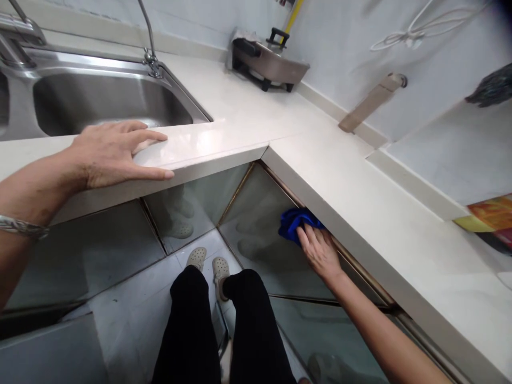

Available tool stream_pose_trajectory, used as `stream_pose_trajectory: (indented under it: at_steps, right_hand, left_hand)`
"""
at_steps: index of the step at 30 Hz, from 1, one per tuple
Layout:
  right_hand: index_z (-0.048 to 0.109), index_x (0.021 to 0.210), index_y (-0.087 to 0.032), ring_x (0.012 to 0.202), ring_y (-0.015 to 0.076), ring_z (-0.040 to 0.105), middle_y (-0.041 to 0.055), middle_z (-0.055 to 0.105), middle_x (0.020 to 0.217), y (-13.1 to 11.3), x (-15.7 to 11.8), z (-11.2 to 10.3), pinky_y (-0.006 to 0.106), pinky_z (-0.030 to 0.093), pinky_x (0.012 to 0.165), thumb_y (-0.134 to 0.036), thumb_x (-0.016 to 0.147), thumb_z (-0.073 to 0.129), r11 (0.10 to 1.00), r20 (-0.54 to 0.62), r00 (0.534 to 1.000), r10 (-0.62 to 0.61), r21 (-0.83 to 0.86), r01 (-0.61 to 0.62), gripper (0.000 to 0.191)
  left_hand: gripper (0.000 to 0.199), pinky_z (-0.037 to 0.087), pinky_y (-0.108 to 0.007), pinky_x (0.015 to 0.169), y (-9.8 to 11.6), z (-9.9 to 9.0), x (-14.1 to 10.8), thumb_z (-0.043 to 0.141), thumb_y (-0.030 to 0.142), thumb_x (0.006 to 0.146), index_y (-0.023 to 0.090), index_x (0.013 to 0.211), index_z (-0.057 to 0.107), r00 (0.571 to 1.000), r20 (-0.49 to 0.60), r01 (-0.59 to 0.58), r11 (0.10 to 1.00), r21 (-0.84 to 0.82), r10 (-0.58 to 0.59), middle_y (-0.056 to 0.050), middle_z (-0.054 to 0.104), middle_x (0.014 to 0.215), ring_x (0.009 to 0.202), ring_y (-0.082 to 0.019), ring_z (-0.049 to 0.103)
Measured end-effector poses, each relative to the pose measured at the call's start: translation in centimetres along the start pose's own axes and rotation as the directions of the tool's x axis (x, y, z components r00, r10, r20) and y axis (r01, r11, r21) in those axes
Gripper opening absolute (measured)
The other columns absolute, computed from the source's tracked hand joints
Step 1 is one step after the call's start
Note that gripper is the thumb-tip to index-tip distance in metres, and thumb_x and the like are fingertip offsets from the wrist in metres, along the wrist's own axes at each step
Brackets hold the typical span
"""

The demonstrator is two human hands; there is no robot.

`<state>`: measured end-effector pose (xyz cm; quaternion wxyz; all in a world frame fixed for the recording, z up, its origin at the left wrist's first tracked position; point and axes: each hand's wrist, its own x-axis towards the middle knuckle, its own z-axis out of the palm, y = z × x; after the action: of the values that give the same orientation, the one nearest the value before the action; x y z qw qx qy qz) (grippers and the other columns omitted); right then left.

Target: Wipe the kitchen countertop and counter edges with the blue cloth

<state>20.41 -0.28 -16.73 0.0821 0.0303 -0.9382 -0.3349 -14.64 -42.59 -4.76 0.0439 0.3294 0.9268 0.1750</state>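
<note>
My left hand (116,152) rests on the edge of the white countertop (240,114), close to the sink, with fingers spread and thumb over the front edge. To the right, my right hand (320,250) presses a bunched blue cloth (298,223) against the glossy grey cabinet door (260,234), just below the counter's overhang. The fingertips lie on the cloth, which partly hides the brownish metal trim along the top of the door.
A steel sink (116,101) with a faucet (18,42) is at upper left. In the back corner stands a lidded electric pan (272,61). A cardboard-coloured wrapped pipe (372,101) slants to the counter. My legs and clogs (220,269) stand between the cabinets.
</note>
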Motion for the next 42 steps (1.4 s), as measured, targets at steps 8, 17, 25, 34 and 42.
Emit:
stream_pose_trajectory:
  at_steps: [8,17,25,34,42]
  right_hand:
    - [0.053,0.134,-0.006,0.126,0.0305,0.051,0.0238,0.05,0.145,-3.3,15.0,3.3,0.05,0.035,0.114,-0.017,0.096,0.032,0.951,-0.209,0.962,0.177,0.289,-0.112,0.045]
    - [0.027,0.148,-0.003,0.133,0.0346,0.046,0.0308,0.045,0.142,-12.4,26.7,4.1,0.057,0.042,0.107,-0.036,0.097,0.031,0.416,-0.155,0.598,0.786,0.849,-0.327,0.061]
    - [0.015,0.152,-0.006,0.122,0.0299,0.055,0.0248,0.052,0.13,-16.6,27.7,0.7,0.048,0.05,0.102,-0.032,0.098,0.029,0.327,-0.069,0.661,0.747,0.904,-0.276,0.062]
    - [0.028,0.147,-0.005,0.147,0.0311,0.028,0.0245,0.043,0.146,-22.3,24.3,-9.1,0.055,0.033,0.12,-0.024,0.089,0.043,0.466,-0.302,0.865,0.401,0.88,0.092,0.063]
    - [0.045,0.136,0.001,0.14,0.0369,0.034,0.0308,0.05,0.135,-22.1,23.3,-12.0,0.057,0.034,0.115,-0.013,0.086,0.048,0.598,-0.241,0.949,0.203,0.798,0.075,0.052]
  left_hand:
    - [0.112,0.022,-0.056,0.115,0.9,-0.2,-0.6,0.048,0.096,0.049,0.042,0.147,0.048,0.997,0.003,0.078,0.995,0.068,-0.078,0.003,0.037,0.163,0.148,-0.044,0.031]
    - [0.101,0.028,-0.059,0.118,0.9,0.0,-1.0,0.04,0.097,0.061,0.042,0.145,0.046,0.999,-0.003,0.032,0.986,0.164,-0.032,-0.003,0.041,0.155,0.141,-0.041,0.042]
    - [0.084,0.024,-0.059,0.122,1.1,0.1,-1.1,0.059,0.08,0.069,0.046,0.145,0.048,0.999,-0.021,0.036,0.995,0.098,-0.034,0.002,0.046,0.153,0.143,-0.04,0.037]
    - [0.091,0.025,-0.059,0.12,-0.8,1.2,-0.4,0.069,0.075,0.073,0.011,0.137,0.058,0.969,-0.168,-0.188,0.982,-0.014,0.183,-0.016,0.053,0.141,0.135,-0.036,0.044]
    - [0.047,0.024,-0.052,0.125,3.0,3.0,-8.9,0.058,0.042,0.094,0.018,0.135,0.058,0.938,-0.305,-0.128,0.982,0.136,0.165,-0.015,0.052,0.148,0.146,-0.03,0.039]
